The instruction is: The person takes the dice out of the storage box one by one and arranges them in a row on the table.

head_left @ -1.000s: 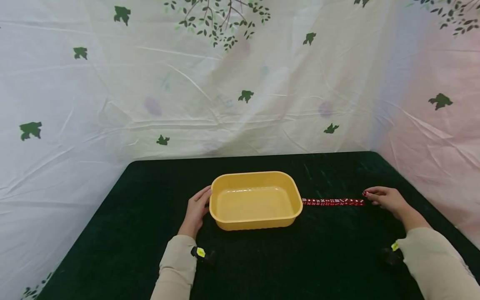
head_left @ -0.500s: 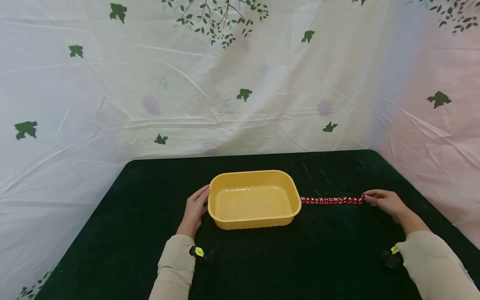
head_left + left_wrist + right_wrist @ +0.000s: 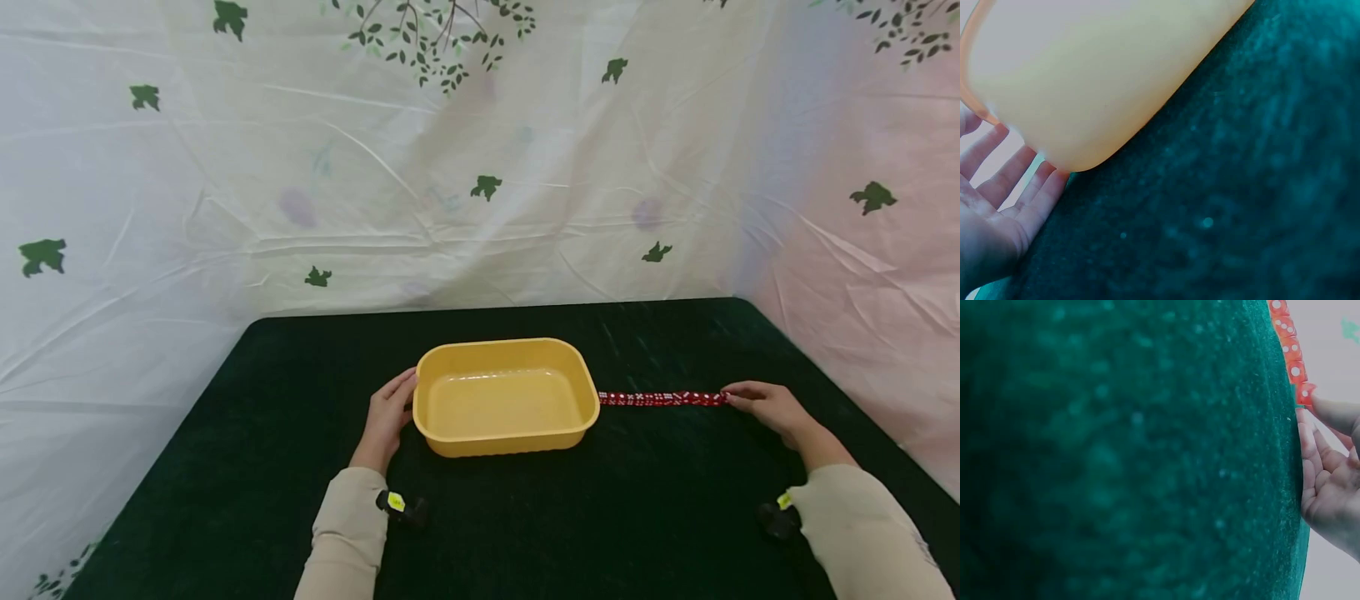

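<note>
A yellow plastic basin (image 3: 502,392) stands on the dark green cloth, with nothing inside it. My left hand (image 3: 386,418) is at its left end; in the left wrist view the extended fingers (image 3: 1000,178) touch the outer wall with their tips. From the basin's right side a straight row of red dice (image 3: 660,399) with white pips runs to the right. At the far end of that row my right hand (image 3: 772,408) pinches the last red die (image 3: 1305,394) between thumb and fingers. This die sits against or very close to its neighbour, slightly out of line.
The dark green table cloth (image 3: 600,517) covers the whole tabletop. Behind and beside it hangs a pale curtain (image 3: 450,250) with printed leaves and green bird shapes. A small black wrist camera (image 3: 405,510) is strapped to the left wrist.
My right hand has brought the red die leftward and down to the end of the row. The left hand stays at the basin, and the view has shifted slightly.
</note>
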The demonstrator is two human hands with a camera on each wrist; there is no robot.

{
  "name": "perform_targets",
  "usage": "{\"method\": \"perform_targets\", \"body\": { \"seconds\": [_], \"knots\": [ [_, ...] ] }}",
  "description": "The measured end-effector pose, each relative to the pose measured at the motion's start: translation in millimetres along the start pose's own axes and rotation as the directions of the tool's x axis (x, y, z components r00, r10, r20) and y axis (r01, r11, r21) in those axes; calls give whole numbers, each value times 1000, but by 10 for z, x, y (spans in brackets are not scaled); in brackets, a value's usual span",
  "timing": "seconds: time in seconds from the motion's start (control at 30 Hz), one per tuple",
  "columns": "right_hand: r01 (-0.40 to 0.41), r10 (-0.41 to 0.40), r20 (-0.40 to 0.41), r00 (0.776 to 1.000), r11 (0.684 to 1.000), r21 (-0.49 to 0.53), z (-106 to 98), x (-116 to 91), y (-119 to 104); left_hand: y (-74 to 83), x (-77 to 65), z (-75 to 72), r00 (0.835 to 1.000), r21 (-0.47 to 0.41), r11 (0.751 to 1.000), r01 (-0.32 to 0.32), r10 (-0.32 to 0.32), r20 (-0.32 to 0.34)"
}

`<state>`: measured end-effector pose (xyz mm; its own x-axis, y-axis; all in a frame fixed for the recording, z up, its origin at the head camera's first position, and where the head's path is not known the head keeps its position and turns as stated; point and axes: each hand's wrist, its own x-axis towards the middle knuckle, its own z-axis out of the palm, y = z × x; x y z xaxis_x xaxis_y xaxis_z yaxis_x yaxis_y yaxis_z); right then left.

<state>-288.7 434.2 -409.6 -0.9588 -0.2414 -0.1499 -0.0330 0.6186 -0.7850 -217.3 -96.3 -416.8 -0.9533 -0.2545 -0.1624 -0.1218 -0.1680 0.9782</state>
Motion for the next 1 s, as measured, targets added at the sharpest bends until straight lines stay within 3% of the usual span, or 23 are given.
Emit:
{"method": "perform_targets", "body": {
  "seconds": [1.0],
  "knots": [
    [-52,51,48,998,999,13,38,1,-36,-24,30,-57,1000,28,1000,4,-4,6]
  ]
}}
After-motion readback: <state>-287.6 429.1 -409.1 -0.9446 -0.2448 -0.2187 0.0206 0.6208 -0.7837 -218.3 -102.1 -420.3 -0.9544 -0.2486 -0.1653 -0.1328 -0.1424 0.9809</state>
